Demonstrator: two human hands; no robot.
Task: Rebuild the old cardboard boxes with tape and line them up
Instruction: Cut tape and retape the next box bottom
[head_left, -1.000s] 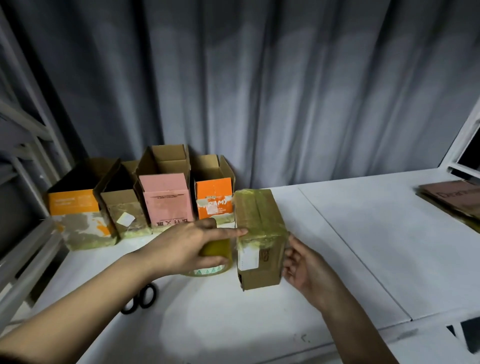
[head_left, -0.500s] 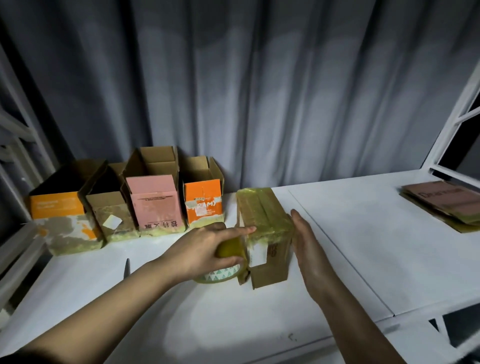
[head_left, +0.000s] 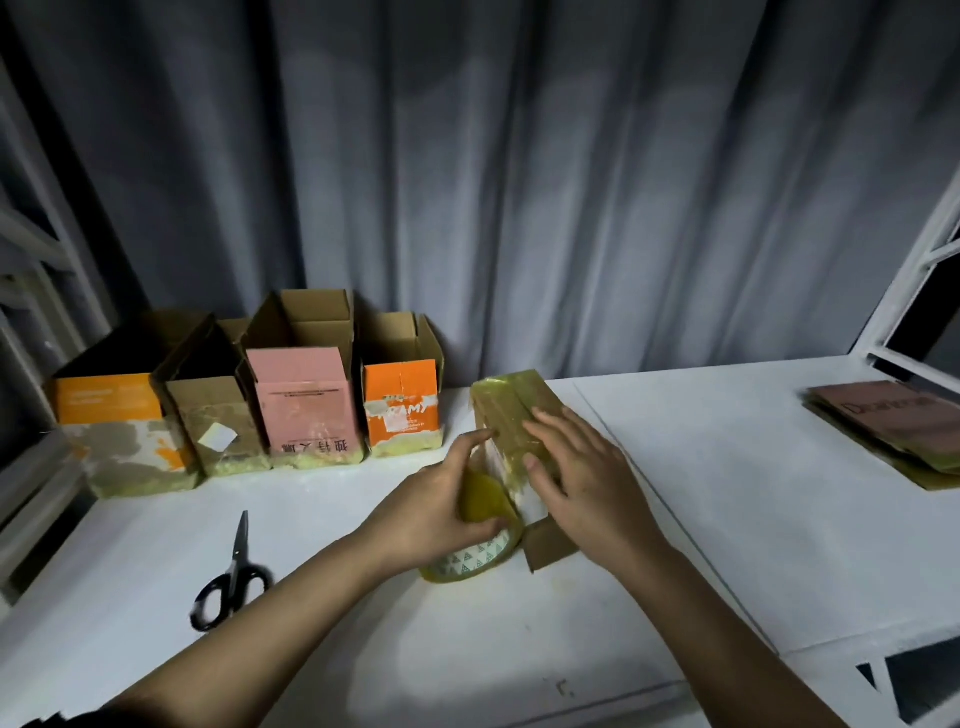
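The right hand (head_left: 576, 483), which a moment ago stood edge-on against the right side of the brown cardboard box wrapped in yellowish tape (head_left: 519, 415), now lies flat across the box's top, fingers straight and spread, pressing down. The head view has also dropped, so the black-handled scissors (head_left: 234, 577) show on the white tabletop (head_left: 727, 493). I judge this as smoothing the freshly laid strip, which suggests the taping of this box is close to done.

The left hand (head_left: 441, 514) comes in from the lower left with the forearm low over the tabletop. Its grip is curled round the roll of yellowish packing tape (head_left: 475, 540), which sits just left of the box's near end and touches the tabletop; the index finger reaches up to the box's upper left edge.

The box lies on its side near the middle of the tabletop, just right of the row of four open-topped cardboard boxes (head_left: 260, 415) along the grey curtain (head_left: 519, 182). A stack of flattened cardboard (head_left: 893, 426) waits well apart at the far right.
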